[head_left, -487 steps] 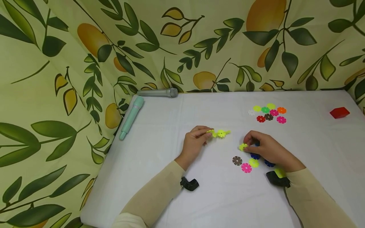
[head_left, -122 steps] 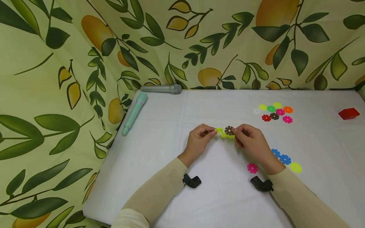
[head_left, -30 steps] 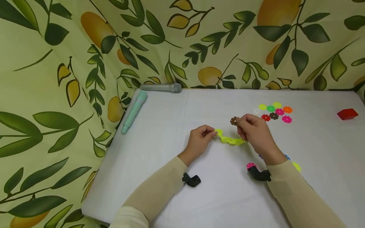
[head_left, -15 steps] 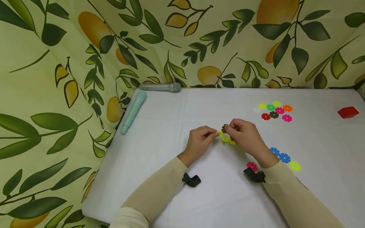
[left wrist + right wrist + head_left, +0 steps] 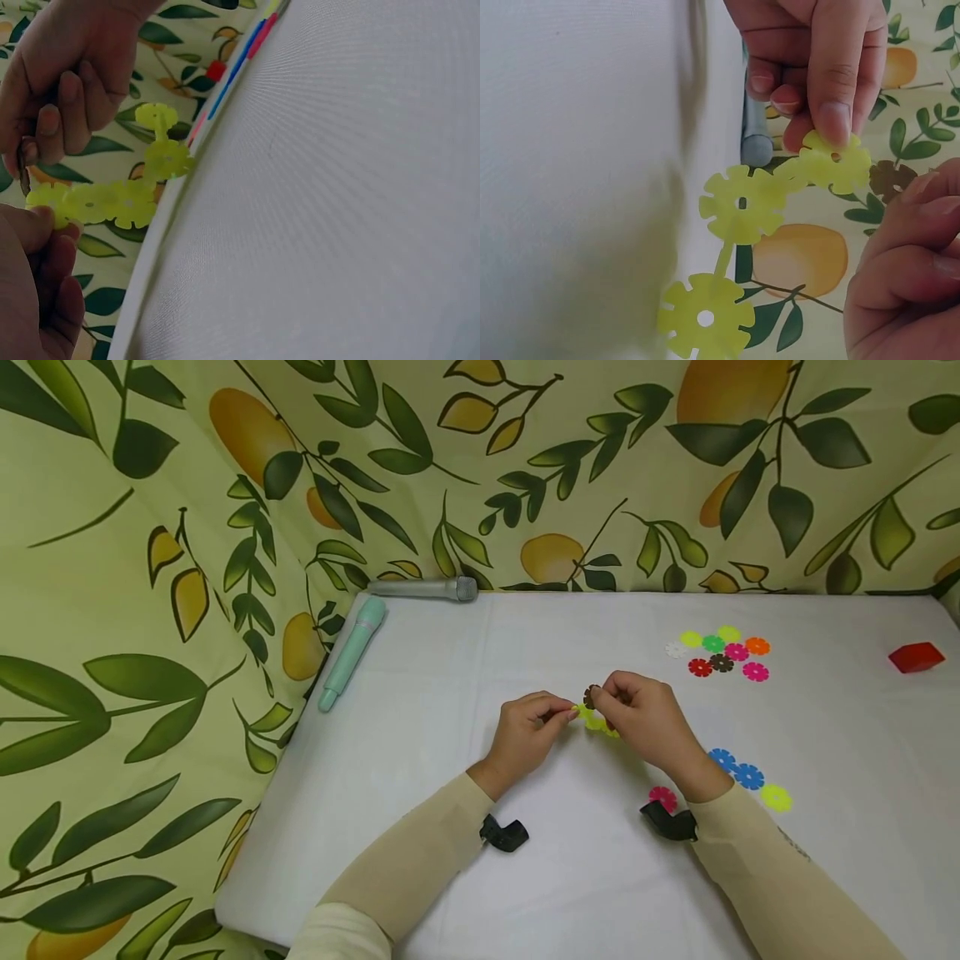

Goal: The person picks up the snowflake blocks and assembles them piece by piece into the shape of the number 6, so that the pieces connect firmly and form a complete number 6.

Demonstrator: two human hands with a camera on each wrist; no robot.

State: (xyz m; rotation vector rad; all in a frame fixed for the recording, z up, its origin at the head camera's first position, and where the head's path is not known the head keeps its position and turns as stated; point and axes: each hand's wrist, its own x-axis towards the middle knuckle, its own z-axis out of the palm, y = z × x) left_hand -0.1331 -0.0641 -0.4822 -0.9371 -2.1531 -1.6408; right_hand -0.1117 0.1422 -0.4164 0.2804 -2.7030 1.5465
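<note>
Thumb and fingertips of my left hand pinch the end disc of a chain of yellow-green snowflake discs. Slotted into one another at angles, these notched discs hang in a bent line, as the left wrist view shows. My right hand pinches a brown snowflake disc by its edge. That brown disc meets the rim of the yellow disc held by the left hand, right at the left fingertips. In the head view the right fingers hide part of the chain. Both hands are above the white table.
Near the right forearm lie two blue discs, a yellow disc and a pink disc. Farther back is a group of several coloured discs. A red block sits far right; a silver microphone and mint microphone lie back left.
The chain has grown longer since the oldest frame, and the brown disc has left the table. Within the last second my right hand has brought it leftward and down to the chain's left end.
</note>
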